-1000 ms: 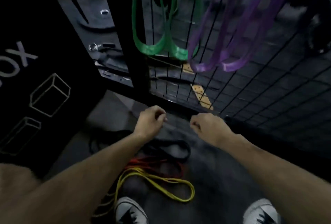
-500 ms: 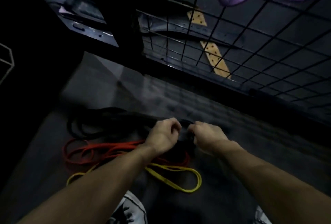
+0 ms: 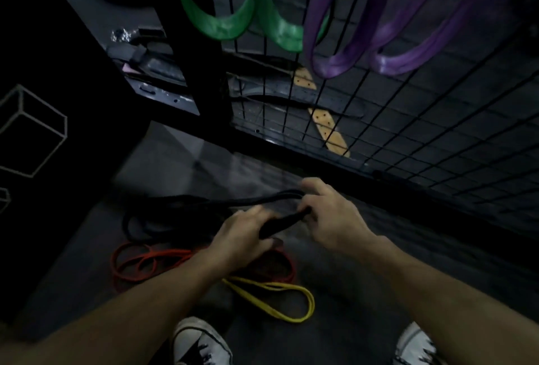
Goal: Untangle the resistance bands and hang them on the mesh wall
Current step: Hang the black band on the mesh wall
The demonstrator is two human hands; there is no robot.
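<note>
**Black band in both hands, low over the floor pile**

The black band (image 3: 280, 223) is up off the floor at one end, held between the person's two hands, while the rest of it trails left into a dark coil (image 3: 151, 219) lying on the floor. It looks soft and limp: the free length sags and folds under its own weight, so I'd expect it to be light, stretchy and rather grippy rubber, not something that slips through the fingers. The trouble will be snagging, since loops like these cling to one another.

The left hand (image 3: 242, 236) has its fingers curled around the flat strap near its end. The right hand (image 3: 329, 216) pinches the same strap just beside it, and a thinner run of the band passes over its forefinger. Taking it by a single layer and drawing it out slowly seems the sensible hold; grabbing a bunch would likely lift the whole knot.

Below the hands a red band (image 3: 145, 262) lies in several overlapping loops, and a yellow band (image 3: 280, 297) lies partly across it, near the person's shoes (image 3: 201, 341). Whether the black coil is caught up in the red one I cannot tell in this dim light.

Ahead stands the mesh wall (image 3: 437, 137), where green bands (image 3: 227, 23) and purple bands (image 3: 350, 61) already hang.
</note>
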